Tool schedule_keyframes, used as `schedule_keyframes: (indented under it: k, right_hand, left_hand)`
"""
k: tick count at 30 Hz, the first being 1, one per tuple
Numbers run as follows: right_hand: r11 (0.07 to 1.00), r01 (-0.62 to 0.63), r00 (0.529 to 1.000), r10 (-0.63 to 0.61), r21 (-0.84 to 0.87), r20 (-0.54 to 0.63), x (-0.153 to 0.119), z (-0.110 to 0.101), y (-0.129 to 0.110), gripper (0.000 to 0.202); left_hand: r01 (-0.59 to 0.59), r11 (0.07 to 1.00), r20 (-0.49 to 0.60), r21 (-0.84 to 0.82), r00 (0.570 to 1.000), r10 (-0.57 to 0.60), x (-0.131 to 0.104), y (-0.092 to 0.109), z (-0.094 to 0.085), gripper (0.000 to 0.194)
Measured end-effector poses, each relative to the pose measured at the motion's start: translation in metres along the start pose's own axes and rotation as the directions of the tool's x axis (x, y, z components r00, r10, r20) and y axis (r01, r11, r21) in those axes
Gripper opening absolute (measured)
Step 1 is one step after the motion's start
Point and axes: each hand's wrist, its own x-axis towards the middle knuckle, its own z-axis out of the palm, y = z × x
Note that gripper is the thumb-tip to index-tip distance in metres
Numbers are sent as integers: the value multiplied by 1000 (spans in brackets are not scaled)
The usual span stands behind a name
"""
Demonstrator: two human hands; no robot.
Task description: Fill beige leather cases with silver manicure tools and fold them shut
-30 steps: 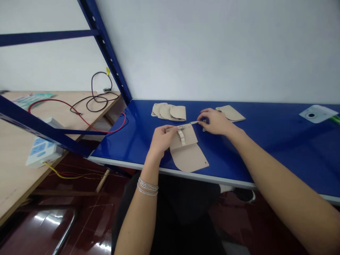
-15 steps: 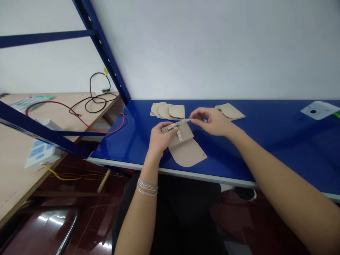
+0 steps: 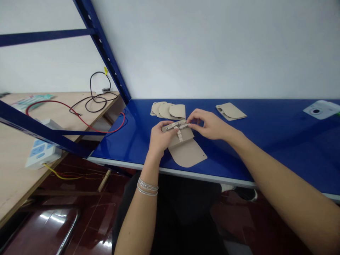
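Note:
A beige folding case (image 3: 187, 153) lies opened out near the table's front edge, its rounded flap towards me. My left hand (image 3: 161, 141) grips the case's left side between thumb and fingers. Beneath its thumb runs a strap (image 3: 180, 135), and small slim metal tools (image 3: 170, 127) show along the upper part. At the case's upper right, my right hand (image 3: 205, 124) is closed in a pinch on the end of a slim metal tool (image 3: 183, 126), which lies against the case. The tool's exact kind is too small to tell.
Several closed beige cases (image 3: 167, 110) overlap behind my left hand, and another case (image 3: 231, 111) lies at the back right. A white device (image 3: 320, 109) with a round dark spot is far right. A blue rack post (image 3: 103, 49) and a power strip (image 3: 42, 152) stand left.
My right hand has moved slightly left and down, bringing the slim tool against the case. The small metal piece seen below that hand earlier is now mostly hidden. My left hand stays put.

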Motion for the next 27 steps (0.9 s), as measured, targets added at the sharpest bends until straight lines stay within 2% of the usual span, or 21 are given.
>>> schedule_keyframes:
  k: [5, 12, 18, 23, 27]
  right_hand:
    - [999, 41, 999, -42, -6, -9, 0, 2, -2, 15]
    - [999, 51, 996, -50, 10, -69, 0, 2, -7, 15]
    - [996, 84, 992, -82, 17, -99, 0, 3, -8, 13]
    - [995, 95, 986, -89, 38, -138, -1, 5, -11, 12]
    - [995, 90, 987, -81, 53, -142, -1, 6, -12, 9]
  left_hand:
    - [16, 1000, 8, -15, 1000, -16, 0, -1, 1, 39]
    - [79, 990, 15, -117, 997, -78, 1, 3, 4, 38]
    - [88, 991, 4, -99, 996, -88, 0, 5, 3, 37]
    - [160, 969, 50, -188, 987, -153, 1, 7, 2, 42]
    - [166, 963, 62, -213, 986, -156, 2, 6, 0, 44]
